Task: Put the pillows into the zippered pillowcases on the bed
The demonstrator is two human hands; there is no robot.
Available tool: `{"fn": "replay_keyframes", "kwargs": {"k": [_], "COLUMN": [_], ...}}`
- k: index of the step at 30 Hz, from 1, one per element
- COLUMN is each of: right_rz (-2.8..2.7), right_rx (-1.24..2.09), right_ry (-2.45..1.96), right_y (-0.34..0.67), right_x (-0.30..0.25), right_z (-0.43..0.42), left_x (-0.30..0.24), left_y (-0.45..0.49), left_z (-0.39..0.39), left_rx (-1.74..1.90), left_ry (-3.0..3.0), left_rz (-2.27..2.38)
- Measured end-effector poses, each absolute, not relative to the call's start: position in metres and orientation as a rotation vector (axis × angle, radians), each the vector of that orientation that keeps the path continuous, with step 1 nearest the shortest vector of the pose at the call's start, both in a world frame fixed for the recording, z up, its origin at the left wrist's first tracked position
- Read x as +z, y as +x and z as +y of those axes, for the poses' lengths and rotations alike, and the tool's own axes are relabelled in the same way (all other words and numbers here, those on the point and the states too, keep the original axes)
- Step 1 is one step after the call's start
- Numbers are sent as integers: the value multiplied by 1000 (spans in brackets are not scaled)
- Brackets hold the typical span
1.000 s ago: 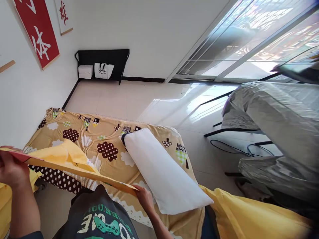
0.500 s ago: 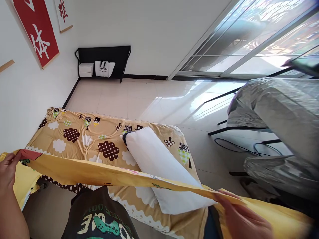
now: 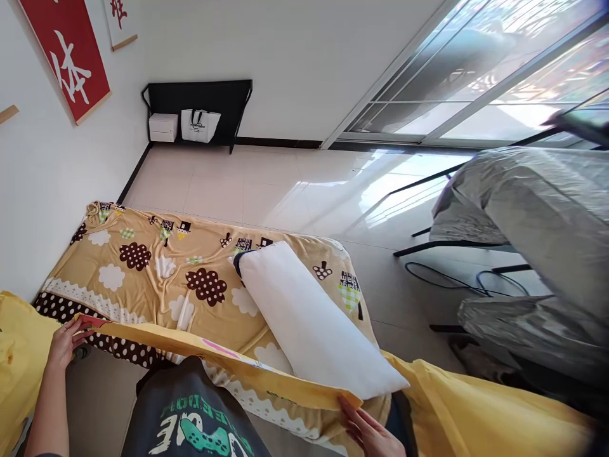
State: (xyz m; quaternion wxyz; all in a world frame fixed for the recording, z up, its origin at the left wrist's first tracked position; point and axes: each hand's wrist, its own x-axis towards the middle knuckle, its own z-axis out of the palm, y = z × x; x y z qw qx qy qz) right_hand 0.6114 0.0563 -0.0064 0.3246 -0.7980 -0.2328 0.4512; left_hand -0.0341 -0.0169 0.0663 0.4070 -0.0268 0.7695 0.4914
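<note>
A yellow printed cloth (image 3: pixel 190 343) stretches in a long narrow band between my two hands, in front of my body. My left hand (image 3: pixel 64 346) pinches its left end near a red printed patch. At the lower right, my right hand (image 3: pixel 368 431) grips the band's other end between thumb and fingers. More yellow cloth spreads out past both hands toward the left and right edges. Just beyond the band, a white pillow (image 3: pixel 314 324) lies slantwise on a beige patterned blanket (image 3: pixel 157 273) that covers the bed. The band hangs across the near side of the bed.
Plastic-wrapped furniture (image 3: pixel 528 209) with dark legs stands at the right, a cable (image 3: pixel 442 282) on the floor beside it. A black rack (image 3: pixel 214 98) holds a white box (image 3: pixel 163 127) and a white bag (image 3: pixel 200 125) by the far wall. Glass doors (image 3: pixel 428 95) are behind.
Both hands have come closer together and lower, the left moving right and the right moving left. The cloth band has dropped toward my body, uncovering more of the pillow.
</note>
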Motion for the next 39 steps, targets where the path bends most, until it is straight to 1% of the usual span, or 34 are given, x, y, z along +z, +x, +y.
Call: {"fn": "replay_keyframes", "kwargs": {"k": [4, 8, 11, 15, 20, 24, 26, 28, 31, 34, 37, 39], "right_rz": [-437, -455, -476, -500, -575, -637, -649, -618, -544, -464, -401, -386], "right_rx": [1390, 1462, 1460, 1381, 1261, 1260, 1267, 1269, 1291, 1334, 1388, 1435], "right_ry": [-2084, -2086, -2042, -1891, -1582, -1307, -1178, -1128, -1135, -1267, -1428, -1504], "right_y": [600, 575, 556, 538, 526, 523, 522, 520, 511, 498, 488, 485], "right_x": [-8, -11, -15, -4, 39, 68, 74, 74, 62, 36, -8, -48], "right_z": [86, 140, 185, 246, 300, 312, 308, 301, 286, 272, 260, 252], "left_x": [53, 36, 36, 66, 132, 172, 182, 185, 174, 145, 95, 48], "left_y": [-47, -61, -72, -90, -121, -153, -169, -184, -199, -200, -190, -182], "left_z": [18, 76, 120, 180, 234, 243, 236, 224, 206, 189, 172, 159], "left_rx": [1150, 1108, 1140, 1268, 1491, 1695, 1768, 1760, 1622, 1460, 1355, 1309], "left_ry": [-34, -32, -1, 107, 350, 490, 511, 481, 399, 321, 255, 206], "left_rz": [1928, 1924, 1906, 1865, 1715, 1537, 1446, 1459, 1602, 1723, 1813, 1891]}}
